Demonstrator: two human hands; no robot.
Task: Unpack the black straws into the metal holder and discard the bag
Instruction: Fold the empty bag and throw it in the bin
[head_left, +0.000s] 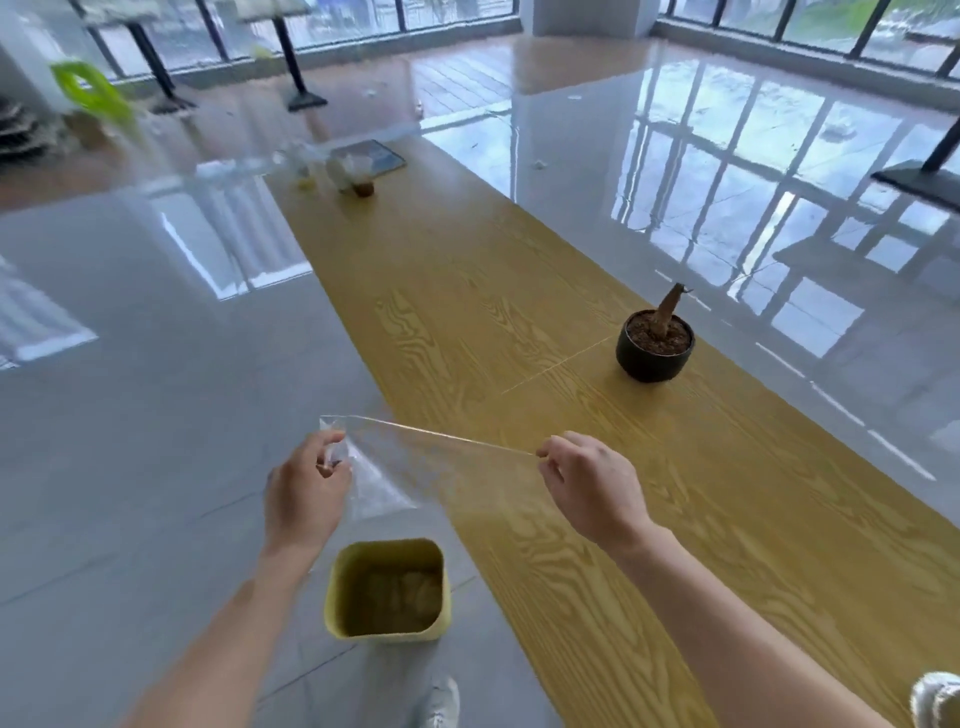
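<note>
Clear plastic bag, top edge pulled taut between my left fingers and right fingers, body hanging below them

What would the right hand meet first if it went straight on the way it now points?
Probably nothing near: the right hand, pinching the clear bag, points forward over bare table. The plant pot sits right of that line; the hand's height above the wood is unclear.

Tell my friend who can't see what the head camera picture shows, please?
A person's left hand and right hand pinch a clear plastic bag stretched over a yellow bin on the floor. A long wooden table alongside holds a potted plant.
</note>
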